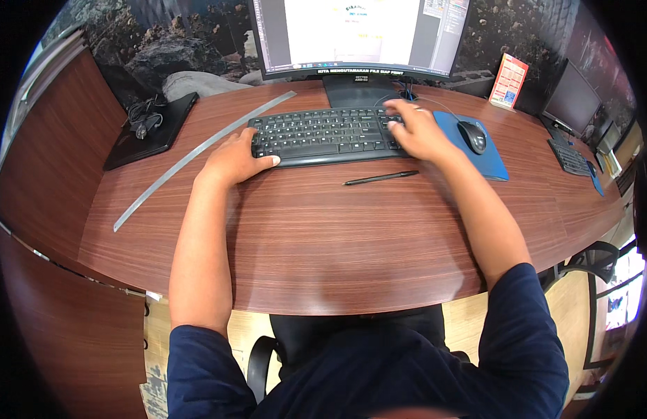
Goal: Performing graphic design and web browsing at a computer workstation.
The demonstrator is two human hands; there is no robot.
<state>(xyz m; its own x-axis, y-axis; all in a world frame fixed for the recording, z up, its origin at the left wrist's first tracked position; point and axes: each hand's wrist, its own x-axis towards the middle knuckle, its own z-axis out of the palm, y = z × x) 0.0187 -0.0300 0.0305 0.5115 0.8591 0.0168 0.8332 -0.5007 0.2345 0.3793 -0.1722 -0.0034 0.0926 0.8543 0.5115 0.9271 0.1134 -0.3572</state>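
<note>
Centrally, a black keyboard (313, 134) lies on a curved, wood-grained desk (358, 241), seen from above by the person seated at it. The person's left hand (229, 159) is at the keyboard's left end, thumb on the front corner and fingers curled at the left side; whether it grips or merely rests there, I cannot tell. The right hand (415, 131), slightly blurred, is over the keyboard's right end, thumb and fingers spread and grasping nothing; whether the fingertips touch the keys is unclear.

In front of the keyboard, on its right half, lies a slim black pen (381, 178). Just right of the keyboard, a black mouse (473, 137) sits on a blue mouse pad (492, 166). Behind the keyboard stands a lit monitor (358, 31). To its left, a long pale ruler (200, 147) slants across the desk; farther left is a flat black device (163, 143) bearing a coiled dark cable (143, 120). Well right of and behind the keyboard stands an orange-and-white card (508, 82).
</note>
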